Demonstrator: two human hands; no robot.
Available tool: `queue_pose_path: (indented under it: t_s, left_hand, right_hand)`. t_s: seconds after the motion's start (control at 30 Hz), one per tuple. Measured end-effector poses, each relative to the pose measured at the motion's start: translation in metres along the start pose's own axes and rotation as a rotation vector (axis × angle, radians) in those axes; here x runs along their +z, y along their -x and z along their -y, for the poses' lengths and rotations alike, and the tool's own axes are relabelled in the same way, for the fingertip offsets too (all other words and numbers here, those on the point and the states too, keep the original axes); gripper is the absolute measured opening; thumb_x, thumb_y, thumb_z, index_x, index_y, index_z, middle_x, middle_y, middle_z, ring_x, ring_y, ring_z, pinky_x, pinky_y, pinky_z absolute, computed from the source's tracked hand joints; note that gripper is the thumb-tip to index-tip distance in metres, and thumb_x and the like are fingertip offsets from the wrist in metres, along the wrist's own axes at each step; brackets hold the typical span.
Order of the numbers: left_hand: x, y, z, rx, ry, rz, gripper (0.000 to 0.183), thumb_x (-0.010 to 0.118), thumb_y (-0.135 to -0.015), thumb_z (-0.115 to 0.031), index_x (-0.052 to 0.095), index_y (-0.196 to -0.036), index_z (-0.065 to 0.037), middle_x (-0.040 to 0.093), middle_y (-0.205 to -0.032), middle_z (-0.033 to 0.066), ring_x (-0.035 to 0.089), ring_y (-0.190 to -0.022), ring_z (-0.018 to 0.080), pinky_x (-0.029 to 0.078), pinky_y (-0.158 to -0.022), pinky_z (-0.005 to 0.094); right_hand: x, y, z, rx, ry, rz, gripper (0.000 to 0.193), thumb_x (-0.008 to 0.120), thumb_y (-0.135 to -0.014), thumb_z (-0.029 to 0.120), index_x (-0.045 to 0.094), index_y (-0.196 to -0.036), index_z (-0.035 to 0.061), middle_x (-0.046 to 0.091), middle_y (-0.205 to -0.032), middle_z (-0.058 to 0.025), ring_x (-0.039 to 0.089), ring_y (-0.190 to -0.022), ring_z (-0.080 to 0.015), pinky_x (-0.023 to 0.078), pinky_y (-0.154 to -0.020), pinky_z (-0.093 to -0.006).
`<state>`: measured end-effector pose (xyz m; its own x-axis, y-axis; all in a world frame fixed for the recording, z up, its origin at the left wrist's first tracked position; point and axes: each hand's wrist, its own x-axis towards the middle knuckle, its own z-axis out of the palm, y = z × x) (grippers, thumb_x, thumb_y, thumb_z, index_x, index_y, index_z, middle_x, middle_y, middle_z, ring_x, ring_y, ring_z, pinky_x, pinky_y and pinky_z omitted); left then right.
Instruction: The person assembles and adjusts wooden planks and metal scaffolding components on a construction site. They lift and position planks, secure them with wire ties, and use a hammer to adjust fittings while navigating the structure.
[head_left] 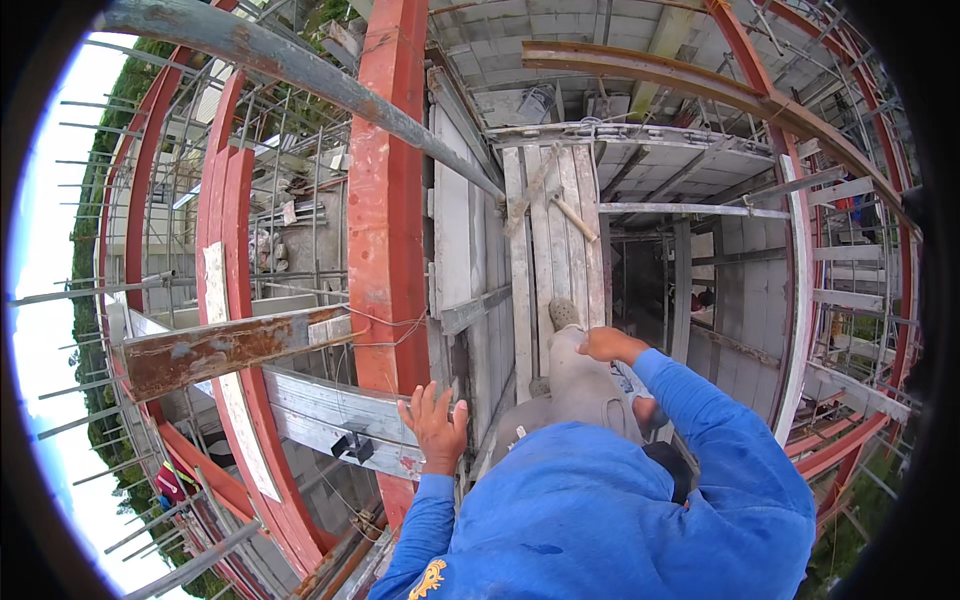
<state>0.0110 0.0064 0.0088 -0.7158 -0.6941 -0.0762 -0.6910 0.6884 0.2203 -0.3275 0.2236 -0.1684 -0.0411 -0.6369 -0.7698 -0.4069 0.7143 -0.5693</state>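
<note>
My left hand (pixel 437 425) is open, fingers spread, beside the red steel beam (pixel 388 230) and just above a silver metal channel (pixel 330 415). I cannot tell whether its fingertips touch the beam. Over my grey trouser leg (pixel 582 385), my right hand (pixel 607 347) is closed, its fingers curled together; whatever they hold, if anything, is hidden. One foot in a clog (pixel 563 313) stands on a walkway of worn planks (pixel 522 300). Farther along these planks lies a tool with a wooden handle (pixel 575 218), possibly a hammer.
A grey pipe (pixel 330 85) slants overhead from the upper left. A rusty steel piece (pixel 230 350) juts out at left. Right of the planks, a deep dark opening (pixel 645 280) drops between block walls. A brown beam (pixel 680 75) crosses the upper right. Scaffold poles stand at both sides.
</note>
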Motion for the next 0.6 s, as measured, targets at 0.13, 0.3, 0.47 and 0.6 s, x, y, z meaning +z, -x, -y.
queue_pose_path:
  t_s: [0.13, 0.3, 0.47, 0.6]
  left_hand:
    - [0.019, -0.033, -0.011, 0.019, 0.059, -0.041, 0.037, 0.073, -0.093, -0.042, 0.078, -0.115, -0.013, 0.065, -0.141, 0.0111, 0.05, -0.14, 0.0362, 0.012, -0.128, 0.0634]
    - [0.011, -0.024, -0.009, 0.014, 0.08, -0.058, 0.045, 0.078, -0.089, -0.052, 0.079, -0.114, -0.015, 0.066, -0.138, 0.0102, 0.05, -0.142, 0.0345, 0.011, -0.129, 0.0624]
    - [0.009, -0.019, 0.004, 0.02, 0.148, -0.064, 0.043, 0.075, -0.093, -0.049, 0.078, -0.117, -0.013, 0.064, -0.143, 0.0114, 0.048, -0.145, 0.0363, 0.014, -0.128, 0.0629]
    - [0.003, -0.005, 0.023, -0.044, 0.071, -0.115, 0.049, 0.064, -0.101, -0.053, 0.074, -0.127, -0.012, 0.052, -0.157, 0.0165, 0.035, -0.154, 0.0428, 0.014, -0.129, 0.0635]
  right_hand:
    - [0.032, 0.013, -0.014, 0.153, 0.151, 0.074, 0.071, 0.058, -0.103, 0.058, 0.061, -0.146, 0.0014, 0.067, -0.137, -0.0306, 0.063, -0.129, -0.0466, 0.049, -0.11, -0.0542]
    - [0.072, 0.009, 0.014, 0.266, 0.117, 0.036, 0.085, 0.058, -0.102, 0.061, 0.039, -0.162, 0.005, 0.05, -0.152, -0.0378, 0.048, -0.143, -0.0536, 0.041, -0.118, -0.059]
    - [0.063, 0.006, 0.032, 0.421, 0.069, -0.019, 0.091, 0.059, -0.101, 0.062, 0.029, -0.168, 0.0079, 0.036, -0.161, -0.0411, 0.034, -0.151, -0.0588, 0.036, -0.123, -0.0592]
    - [0.086, -0.073, -0.057, 0.316, -0.036, -0.02, 0.085, 0.062, -0.1, 0.06, 0.043, -0.161, 0.0028, 0.053, -0.153, -0.0334, 0.046, -0.148, -0.0489, 0.039, -0.122, -0.0544]
